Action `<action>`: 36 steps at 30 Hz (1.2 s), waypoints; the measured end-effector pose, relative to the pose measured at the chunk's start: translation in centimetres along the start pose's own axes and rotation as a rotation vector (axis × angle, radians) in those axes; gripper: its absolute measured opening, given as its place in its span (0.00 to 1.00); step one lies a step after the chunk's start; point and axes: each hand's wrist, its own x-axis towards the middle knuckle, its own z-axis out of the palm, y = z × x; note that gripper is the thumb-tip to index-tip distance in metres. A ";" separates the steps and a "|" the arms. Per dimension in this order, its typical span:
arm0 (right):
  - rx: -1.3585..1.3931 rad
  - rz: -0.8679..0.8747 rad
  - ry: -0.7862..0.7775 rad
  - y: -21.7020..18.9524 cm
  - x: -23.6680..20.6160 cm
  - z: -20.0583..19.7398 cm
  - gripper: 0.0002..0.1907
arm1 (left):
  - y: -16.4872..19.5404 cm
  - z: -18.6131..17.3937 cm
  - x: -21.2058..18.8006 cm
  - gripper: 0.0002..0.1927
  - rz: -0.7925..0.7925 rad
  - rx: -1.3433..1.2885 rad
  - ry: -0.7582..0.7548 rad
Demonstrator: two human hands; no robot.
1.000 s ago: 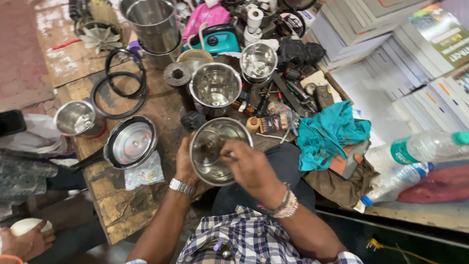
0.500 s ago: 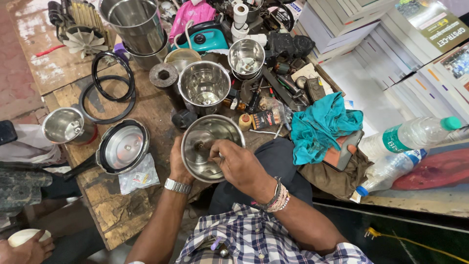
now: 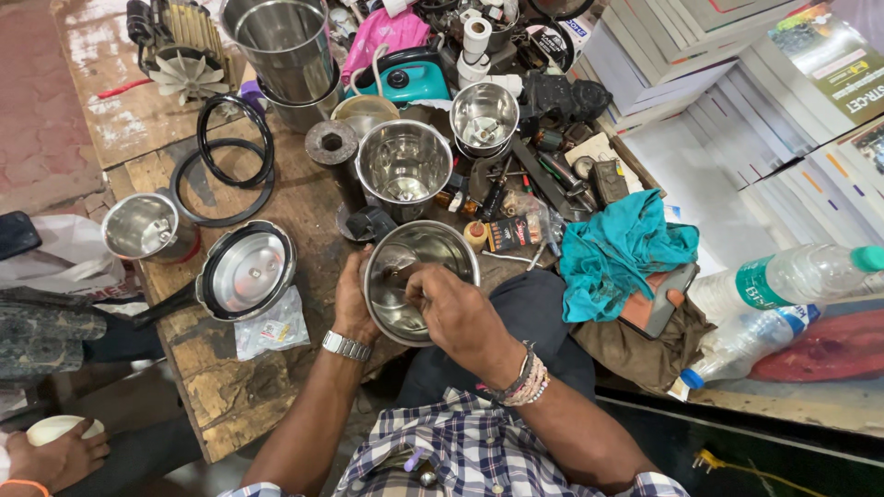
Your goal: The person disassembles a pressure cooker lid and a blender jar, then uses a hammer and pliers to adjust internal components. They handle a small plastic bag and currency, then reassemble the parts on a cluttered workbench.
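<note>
Your left hand [image 3: 354,299] grips the steel jar [image 3: 419,281] by its rim; your right hand [image 3: 456,308] reaches inside, fingers pinched on something hidden. Three more steel jars stand on the tabletop [image 3: 230,387].

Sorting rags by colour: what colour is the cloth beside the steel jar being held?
Teal, plain; the cloth shows best in the head view.

I have a single view to work with, from the camera worn on the person's head. It looks almost straight down from close above over the checked shirt front [image 3: 460,451] and both forearms. The left hand [image 3: 354,299] and right hand [image 3: 456,313] sit just below frame centre, around a steel mixer jar [image 3: 410,276]. Beyond the grip, the cluttered wooden surface [image 3: 221,396] runs to the top edge; stacked books [image 3: 737,92] fill the upper right. There is no second view to share anything with.
</note>
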 end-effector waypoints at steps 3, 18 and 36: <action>0.022 0.034 -0.015 -0.1 0.1 0.1 0.15 | 0.2 -0.1 0.2 0.16 -0.004 -0.003 -0.006; -0.064 -0.041 0.097 0.9 0.5 0.2 0.12 | 0.9 0.7 1.2 0.17 0.034 0.085 0.047; -0.098 0.054 0.178 0.0 2.1 -2.9 0.12 | 0.3 3.6 3.9 0.13 -0.059 -0.017 -0.025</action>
